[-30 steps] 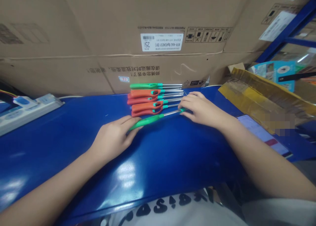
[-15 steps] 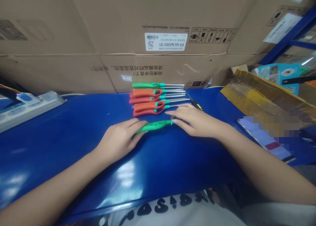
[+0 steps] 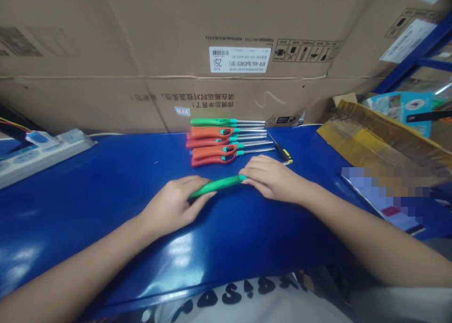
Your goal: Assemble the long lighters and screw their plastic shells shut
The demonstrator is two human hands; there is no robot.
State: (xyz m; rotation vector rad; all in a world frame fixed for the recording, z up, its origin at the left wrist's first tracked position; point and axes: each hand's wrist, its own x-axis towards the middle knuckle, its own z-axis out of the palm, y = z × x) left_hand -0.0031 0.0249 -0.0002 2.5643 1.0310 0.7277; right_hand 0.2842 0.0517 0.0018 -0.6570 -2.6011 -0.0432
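A green lighter (image 3: 221, 184) is held between my two hands above the blue table. My left hand (image 3: 178, 201) grips its handle end, thumb below and fingers above. My right hand (image 3: 270, 178) is closed on its teal tip end, fingertips pressed together; the metal rod, if any, is hidden by that hand. Just behind lie several lighters side by side with rods to the right: a green one (image 3: 210, 122) at the back, then orange ones (image 3: 213, 151) and red ones (image 3: 208, 160).
A large cardboard box (image 3: 141, 45) stands behind the table (image 3: 197, 252). A white power strip (image 3: 45, 156) lies left. A screwdriver (image 3: 281, 151) is beside the rods. To the right are a phone (image 3: 374, 198) and a taped brown carton (image 3: 384, 139).
My right fingers have closed on the tip end of the green lighter, and its body has turned in my hands. The screwdriver is now less covered by my right hand.
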